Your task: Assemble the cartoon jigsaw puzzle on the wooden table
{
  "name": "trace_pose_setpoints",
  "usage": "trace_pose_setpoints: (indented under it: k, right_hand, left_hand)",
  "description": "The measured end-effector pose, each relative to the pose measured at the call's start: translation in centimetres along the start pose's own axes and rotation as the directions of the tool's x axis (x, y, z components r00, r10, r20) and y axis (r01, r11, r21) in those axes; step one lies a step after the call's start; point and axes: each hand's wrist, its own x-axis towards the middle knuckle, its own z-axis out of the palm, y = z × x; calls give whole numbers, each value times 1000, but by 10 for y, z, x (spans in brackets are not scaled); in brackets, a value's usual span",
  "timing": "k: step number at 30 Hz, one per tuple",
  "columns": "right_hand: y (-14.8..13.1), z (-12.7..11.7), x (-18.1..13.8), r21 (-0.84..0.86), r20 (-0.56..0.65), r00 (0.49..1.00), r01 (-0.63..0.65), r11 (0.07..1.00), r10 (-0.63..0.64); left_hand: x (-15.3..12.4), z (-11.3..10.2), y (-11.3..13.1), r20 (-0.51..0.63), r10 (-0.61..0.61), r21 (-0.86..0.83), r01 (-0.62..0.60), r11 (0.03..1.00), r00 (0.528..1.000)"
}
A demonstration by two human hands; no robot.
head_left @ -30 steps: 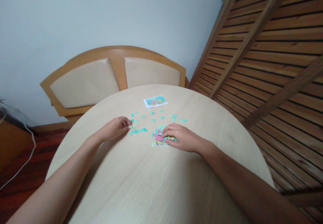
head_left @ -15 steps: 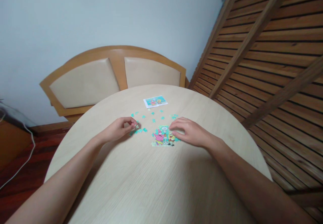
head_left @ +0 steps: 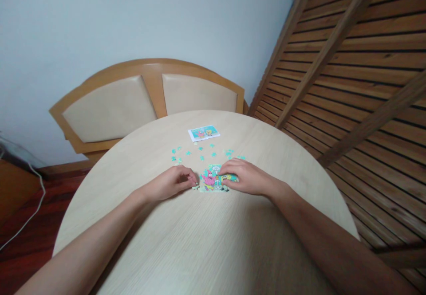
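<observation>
A partly joined jigsaw puzzle (head_left: 209,182) with cartoon figures, a pink one at its left, lies flat on the table. My left hand (head_left: 175,181) is just left of it, thumb and fingertips pinched on a small pale green puzzle piece (head_left: 195,187) close to the puzzle's lower left edge. Over the right part of the puzzle rests my right hand (head_left: 244,175), its thumb and fingers apart, hiding some of the picture. Several loose teal puzzle pieces (head_left: 201,158) are scattered beyond both hands.
A picture card (head_left: 204,133) with the cartoon figures lies farther back on the round wooden table (head_left: 186,241). Behind the table stands a padded wooden chair back (head_left: 111,108) against the wall. A slatted wooden panel (head_left: 349,64) rises at the right.
My left hand has moved right and nearer to me, bringing the puzzle piece from the loose pieces to the puzzle's left edge. My right hand has shifted slightly left over the puzzle.
</observation>
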Motion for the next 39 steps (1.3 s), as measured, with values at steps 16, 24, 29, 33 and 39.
trace_pose_setpoints:
  k: [16,24,29,33,39]
  right_hand:
    - [-1,2,0,13,5,1000,9,1000,-10]
    - [-1,2,0,26,5,1000,7,1000,-7]
    - [-1,2,0,21,-1,1000,0,1000,0]
    - [-3,1,1,13,8,1000,-8,1000,8]
    - [-3,1,1,21,10,1000,-10,1000,10]
  left_hand:
    - [4,2,4,34,116,176,-120,977,993]
    - [1,-4,2,24,107,274,-110,956,994]
    - [-1,-5,2,48,121,312,-130,941,992]
    - [-1,-3,2,64,134,290,-147,946,989]
    - [-2,-3,0,72,125,265,-140,954,990]
